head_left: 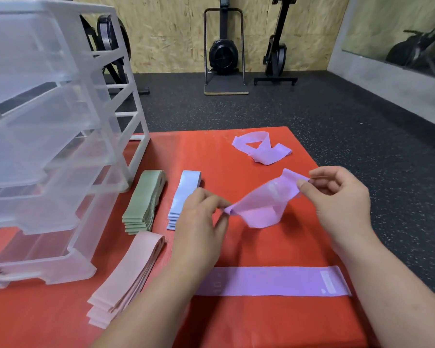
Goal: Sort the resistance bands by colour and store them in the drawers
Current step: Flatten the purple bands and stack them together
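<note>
A crumpled purple band [261, 204] hangs above the red mat [236, 322], stretched between both hands. My left hand [201, 227] pinches its left end and my right hand [337, 199] pinches its right end. Another purple band [274, 281] lies flat across the mat near me, partly under my left forearm. A third purple band [261, 146] lies loose at the mat's far edge. Stacks of green bands [145, 202], blue bands [183, 197] and pink bands [128, 275] lie in rows beside the clear plastic drawer unit [48, 146], whose drawers are pulled out.
The mat lies on a dark speckled rubber floor [337, 116]. Black exercise machines [224, 51] stand against the wooden back wall. A mirror wall [412, 46] runs along the right side.
</note>
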Demonstrator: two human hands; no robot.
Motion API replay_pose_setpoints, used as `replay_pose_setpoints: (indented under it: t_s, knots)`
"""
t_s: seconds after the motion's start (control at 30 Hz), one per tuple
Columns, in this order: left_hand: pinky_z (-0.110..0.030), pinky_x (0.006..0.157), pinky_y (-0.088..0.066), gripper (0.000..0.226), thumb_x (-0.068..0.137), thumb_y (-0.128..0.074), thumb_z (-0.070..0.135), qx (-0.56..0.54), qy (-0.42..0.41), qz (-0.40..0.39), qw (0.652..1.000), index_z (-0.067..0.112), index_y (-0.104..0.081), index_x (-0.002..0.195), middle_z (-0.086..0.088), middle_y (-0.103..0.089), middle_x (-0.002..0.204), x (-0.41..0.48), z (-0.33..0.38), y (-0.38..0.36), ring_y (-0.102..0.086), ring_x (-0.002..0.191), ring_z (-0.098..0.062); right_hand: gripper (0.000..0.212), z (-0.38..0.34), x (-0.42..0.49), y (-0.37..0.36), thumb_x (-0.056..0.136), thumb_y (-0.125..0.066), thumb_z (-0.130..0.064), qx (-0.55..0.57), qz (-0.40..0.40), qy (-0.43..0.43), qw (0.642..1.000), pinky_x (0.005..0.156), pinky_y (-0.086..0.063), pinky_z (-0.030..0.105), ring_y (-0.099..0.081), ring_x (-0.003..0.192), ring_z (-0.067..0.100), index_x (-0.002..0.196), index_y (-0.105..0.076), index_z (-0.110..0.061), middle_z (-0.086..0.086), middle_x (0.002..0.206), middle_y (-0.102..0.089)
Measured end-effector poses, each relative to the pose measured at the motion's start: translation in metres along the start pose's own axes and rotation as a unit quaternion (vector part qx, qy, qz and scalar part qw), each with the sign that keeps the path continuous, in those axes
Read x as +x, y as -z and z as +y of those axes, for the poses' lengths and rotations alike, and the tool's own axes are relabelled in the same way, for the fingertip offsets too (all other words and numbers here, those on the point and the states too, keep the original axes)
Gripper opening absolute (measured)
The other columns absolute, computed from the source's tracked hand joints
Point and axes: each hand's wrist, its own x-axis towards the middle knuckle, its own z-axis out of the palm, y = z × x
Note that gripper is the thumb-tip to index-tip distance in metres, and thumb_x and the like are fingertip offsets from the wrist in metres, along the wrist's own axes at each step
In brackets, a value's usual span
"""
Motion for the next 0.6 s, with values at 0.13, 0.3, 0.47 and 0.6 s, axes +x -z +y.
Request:
replay_pose_setpoints:
  t_s: [0.13, 0.3, 0.47, 0.6]
  knots:
    - [-0.03, 0.094, -0.044, 0.041, 0.08, -0.074, 0.005, 0.025, 0.032, -0.035, 0.999, 0.031, -0.07, 0.111, 0.013, -0.056, 0.109, -0.002, -0.008, 0.002, -0.056, 0.107, -0.015, 0.024, 0.005, 0.0, 0.006, 0.088, -0.079, -0.006, 0.004, -0.052, -0.044, 0.998, 0.083, -0.058, 0.044, -0.067, 0.075, 0.015, 0.104, -0.071, -0.023, 0.001, 0.08, -0.072]
    - [-0.034, 0.111, -0.041, 0.067, 0.083, -0.065, 0.024, 0.041, 0.101, -0.214, 0.971, 0.033, -0.051, 0.147, 0.007, -0.051, 0.139, -0.011, -0.009, -0.004, -0.047, 0.128, -0.02, 0.018, 0.027, -0.003, 0.019, 0.083, -0.079, -0.023, -0.39, -0.177, -0.024, 0.903, 0.076, -0.052, 0.035, -0.067, 0.079, 0.013, 0.096, -0.072, -0.033, -0.012, 0.073, -0.07]
    - [-0.039, 0.11, -0.043, 0.058, 0.088, -0.064, 0.038, 0.086, 0.066, -0.243, 0.964, 0.034, -0.054, 0.145, 0.009, -0.055, 0.138, -0.013, -0.008, -0.01, -0.05, 0.125, -0.02, 0.02, 0.025, -0.006, 0.021, 0.081, -0.079, -0.025, -0.433, -0.234, -0.047, 0.869, 0.079, -0.051, 0.031, -0.066, 0.086, 0.015, 0.097, -0.074, -0.036, -0.014, 0.083, -0.069]
    - [-0.037, 0.107, -0.044, 0.047, 0.092, -0.068, 0.041, 0.091, 0.036, -0.222, 0.97, 0.036, -0.058, 0.138, 0.012, -0.055, 0.13, -0.014, -0.008, -0.015, -0.051, 0.12, -0.018, 0.01, 0.018, -0.002, 0.021, 0.088, -0.077, -0.028, -0.405, -0.23, -0.002, 0.885, 0.077, -0.05, 0.03, -0.068, 0.084, 0.008, 0.082, -0.075, -0.035, -0.016, 0.082, -0.073]
